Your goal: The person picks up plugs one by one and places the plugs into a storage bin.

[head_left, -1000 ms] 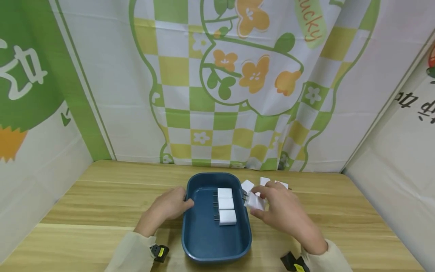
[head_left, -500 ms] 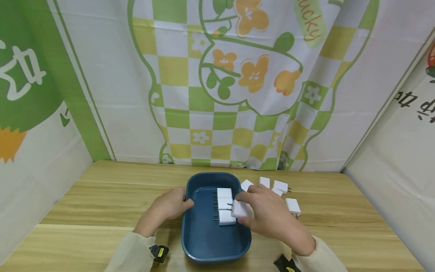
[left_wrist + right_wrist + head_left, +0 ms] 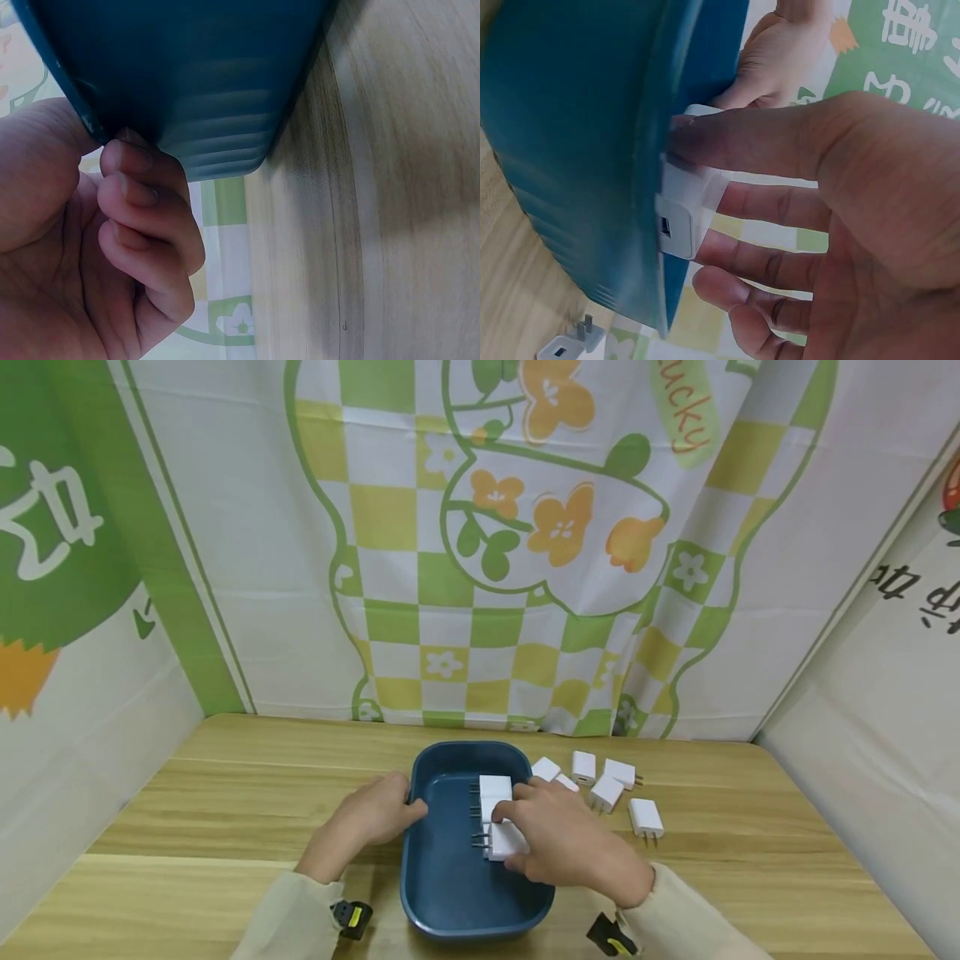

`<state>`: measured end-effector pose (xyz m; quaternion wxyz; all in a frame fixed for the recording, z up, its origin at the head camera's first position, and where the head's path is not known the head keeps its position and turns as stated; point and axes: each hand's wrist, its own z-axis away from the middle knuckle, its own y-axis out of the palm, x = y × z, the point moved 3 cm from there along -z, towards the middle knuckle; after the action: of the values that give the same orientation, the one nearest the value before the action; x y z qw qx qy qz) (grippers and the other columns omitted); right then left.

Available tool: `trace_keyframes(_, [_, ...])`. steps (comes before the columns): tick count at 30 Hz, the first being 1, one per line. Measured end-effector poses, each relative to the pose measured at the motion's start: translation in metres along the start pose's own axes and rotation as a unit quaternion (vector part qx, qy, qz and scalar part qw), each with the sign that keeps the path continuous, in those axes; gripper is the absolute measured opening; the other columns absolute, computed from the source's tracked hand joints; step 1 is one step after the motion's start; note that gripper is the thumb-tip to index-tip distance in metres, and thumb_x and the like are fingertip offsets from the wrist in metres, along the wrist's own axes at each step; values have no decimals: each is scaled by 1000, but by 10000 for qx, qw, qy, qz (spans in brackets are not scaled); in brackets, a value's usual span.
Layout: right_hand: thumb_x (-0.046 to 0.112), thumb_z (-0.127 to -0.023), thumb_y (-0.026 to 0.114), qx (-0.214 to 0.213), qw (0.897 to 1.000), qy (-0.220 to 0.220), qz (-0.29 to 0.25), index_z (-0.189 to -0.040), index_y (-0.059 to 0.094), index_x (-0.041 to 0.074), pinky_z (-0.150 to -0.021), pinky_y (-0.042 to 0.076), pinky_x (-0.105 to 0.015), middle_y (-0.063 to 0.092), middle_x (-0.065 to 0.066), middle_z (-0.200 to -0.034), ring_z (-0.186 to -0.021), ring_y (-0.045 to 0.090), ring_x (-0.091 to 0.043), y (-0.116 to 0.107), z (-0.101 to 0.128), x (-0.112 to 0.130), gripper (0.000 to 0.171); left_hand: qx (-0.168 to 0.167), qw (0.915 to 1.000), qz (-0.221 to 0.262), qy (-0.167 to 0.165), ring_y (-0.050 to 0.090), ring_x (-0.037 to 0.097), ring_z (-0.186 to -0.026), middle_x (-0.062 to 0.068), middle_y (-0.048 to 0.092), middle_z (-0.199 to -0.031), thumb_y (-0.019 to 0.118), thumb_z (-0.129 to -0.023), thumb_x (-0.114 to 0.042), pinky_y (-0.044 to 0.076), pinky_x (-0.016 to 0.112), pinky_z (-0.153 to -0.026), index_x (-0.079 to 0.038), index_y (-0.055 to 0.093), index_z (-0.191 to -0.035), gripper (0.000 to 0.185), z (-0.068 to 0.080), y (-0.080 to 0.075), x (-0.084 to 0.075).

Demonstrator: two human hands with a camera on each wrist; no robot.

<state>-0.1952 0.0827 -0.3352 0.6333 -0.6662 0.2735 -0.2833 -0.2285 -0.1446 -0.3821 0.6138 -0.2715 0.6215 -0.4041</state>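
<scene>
Pinching a white USB charger [image 3: 507,842] in the right hand [image 3: 567,842] over a row of chargers [image 3: 495,787] inside the dark-blue tray [image 3: 450,893], lower centre of the frame. Gripping the tray's left side in the left hand [image 3: 378,812], with loose chargers [image 3: 606,792] on the wooden table [image 3: 225,827] towards lower right.

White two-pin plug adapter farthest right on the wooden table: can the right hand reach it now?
Probably not yet: the right hand pinches another white adapter over the rectangular blue tray. Otherwise, only the tray's rim separates it from the rightmost adapter.
</scene>
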Motion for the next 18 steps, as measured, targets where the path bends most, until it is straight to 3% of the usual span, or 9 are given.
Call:
trace_keyframes(13, [32,-79,86,574,9983,-25,-90,-111,74,19,-92,45,-44,64,4,-97,-89,53,-17,15,-10,-2,36,16,10000,16,58,36,12,-45,-4,37,-51,62,-93,-19,28,26,-46,-14,43,-56,42,-1,1,0])
trace_keyframes(18, [34,-79,87,660,9978,-82,-39,-109,74,21,-87,45,-43,65,4,-96,-89,54,-18,21,-13,-3,35,18,10000,27,65,36,12,-46,-4,37,-51,62,-94,-19,28,26,-47,-14,44,-56,42,-1,1,0])
